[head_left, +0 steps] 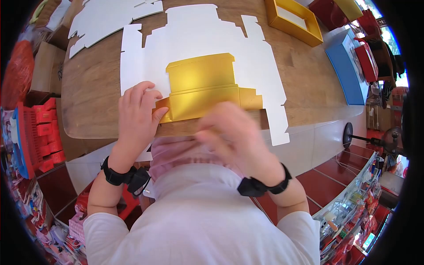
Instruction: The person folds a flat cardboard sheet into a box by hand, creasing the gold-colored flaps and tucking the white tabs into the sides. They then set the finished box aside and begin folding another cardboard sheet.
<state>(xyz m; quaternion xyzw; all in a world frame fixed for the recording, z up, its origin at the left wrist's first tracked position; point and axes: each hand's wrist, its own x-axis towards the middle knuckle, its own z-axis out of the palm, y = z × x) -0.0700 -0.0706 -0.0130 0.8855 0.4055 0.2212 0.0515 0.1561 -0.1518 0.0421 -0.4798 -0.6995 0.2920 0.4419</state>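
Note:
A gold cardboard piece (203,73) with crease lines and side flaps lies partly over a white die-cut cardboard sheet (145,53), near the table's front edge. My left hand (138,110) has its fingers and thumb bent around the gold piece's left flap, gripping it. Close to the lower edge of the same piece is my right hand (236,132), blurred by motion. Its fingers are curled, but I cannot make out whether anything is between them. The gold piece's right flap sticks out to the side.
More white cardboard sheets (104,22) are stacked at the back left of the wooden table (309,79). An open gold box (295,26) stands at the back right, with a blue box (346,73) beyond it. A red basket (37,137) holds several red boxes at left.

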